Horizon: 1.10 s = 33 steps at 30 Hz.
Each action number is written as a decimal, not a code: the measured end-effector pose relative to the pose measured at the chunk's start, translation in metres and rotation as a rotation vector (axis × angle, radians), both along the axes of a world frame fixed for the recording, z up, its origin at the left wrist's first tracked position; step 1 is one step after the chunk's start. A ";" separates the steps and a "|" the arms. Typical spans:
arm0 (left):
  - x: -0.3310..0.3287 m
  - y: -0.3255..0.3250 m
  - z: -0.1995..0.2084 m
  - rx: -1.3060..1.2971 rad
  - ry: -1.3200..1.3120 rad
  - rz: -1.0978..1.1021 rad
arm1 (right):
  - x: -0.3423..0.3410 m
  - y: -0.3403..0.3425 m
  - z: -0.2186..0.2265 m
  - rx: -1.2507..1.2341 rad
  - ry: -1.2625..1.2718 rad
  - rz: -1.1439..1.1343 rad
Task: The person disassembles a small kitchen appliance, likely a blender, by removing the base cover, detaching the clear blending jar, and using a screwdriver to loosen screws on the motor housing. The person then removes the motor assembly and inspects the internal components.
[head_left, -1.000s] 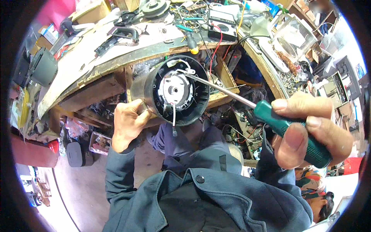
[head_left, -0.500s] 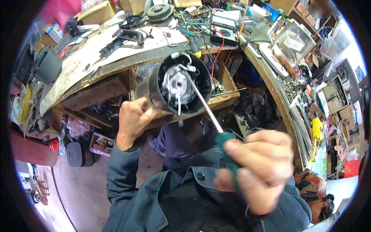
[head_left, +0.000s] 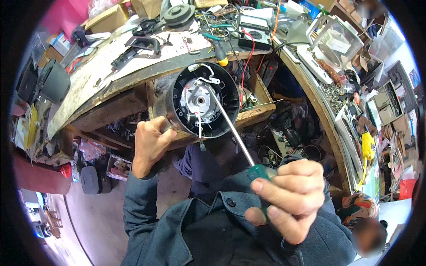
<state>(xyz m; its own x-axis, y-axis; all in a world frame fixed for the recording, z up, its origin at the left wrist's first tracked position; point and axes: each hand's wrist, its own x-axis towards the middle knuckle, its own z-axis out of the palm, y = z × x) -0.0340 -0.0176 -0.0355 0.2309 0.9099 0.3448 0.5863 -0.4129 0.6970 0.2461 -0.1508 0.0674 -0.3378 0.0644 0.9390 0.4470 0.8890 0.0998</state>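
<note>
A round black appliance housing [head_left: 171, 101] tilts toward me over the open drawer, its hollow inside facing up. Within it sit a silvery round metal part [head_left: 193, 98] with a central hole, and white wires with connectors [head_left: 200, 126]. My left hand [head_left: 151, 141] is closed on the housing's lower left side, the fingertips partly hidden. In my right hand [head_left: 293, 195] is a long screwdriver [head_left: 238, 138] with a green handle, gripped in wrapped fingers. Its shaft reaches into the housing, and the tip lies at the metal part's upper right edge.
Behind the housing, the bench [head_left: 100, 91] carries a yellow-and-black screwdriver [head_left: 220, 54], a black meter [head_left: 256, 39] with a red lead and a grey round part [head_left: 177, 16]. The wooden drawer [head_left: 255, 116] stands pulled out below. A cluttered side bench [head_left: 306, 82] curves along the right.
The housing has shifted slightly left and down, showing its inside more sharply. My right hand and the screwdriver handle have moved a little lower and left. My left hand keeps its grip.
</note>
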 end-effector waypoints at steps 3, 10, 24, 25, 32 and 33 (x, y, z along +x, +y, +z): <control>0.006 -0.003 0.009 -0.034 -0.053 -0.021 | -0.004 0.005 -0.016 0.117 -0.143 0.054; 0.003 -0.006 0.012 -0.089 0.016 0.009 | -0.033 0.009 -0.040 0.212 -0.225 0.103; -0.006 0.000 -0.019 0.155 -0.024 -0.056 | 0.047 -0.005 0.012 -0.185 0.255 0.295; -0.006 0.000 -0.019 0.151 -0.034 -0.062 | 0.052 -0.007 0.016 -0.194 0.272 0.275; -0.008 0.001 -0.021 0.198 -0.011 -0.094 | 0.067 0.001 0.023 -0.245 0.237 0.290; -0.009 0.000 -0.022 0.215 -0.003 -0.095 | 0.068 0.002 0.023 -0.255 0.192 0.279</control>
<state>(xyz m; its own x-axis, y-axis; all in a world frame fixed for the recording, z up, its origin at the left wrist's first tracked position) -0.0430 -0.0173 -0.0571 0.3109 0.7897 0.5288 0.5360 -0.6052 0.5886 0.3138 -0.1484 0.0908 -0.1961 0.2339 0.9523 0.1743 0.9640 -0.2009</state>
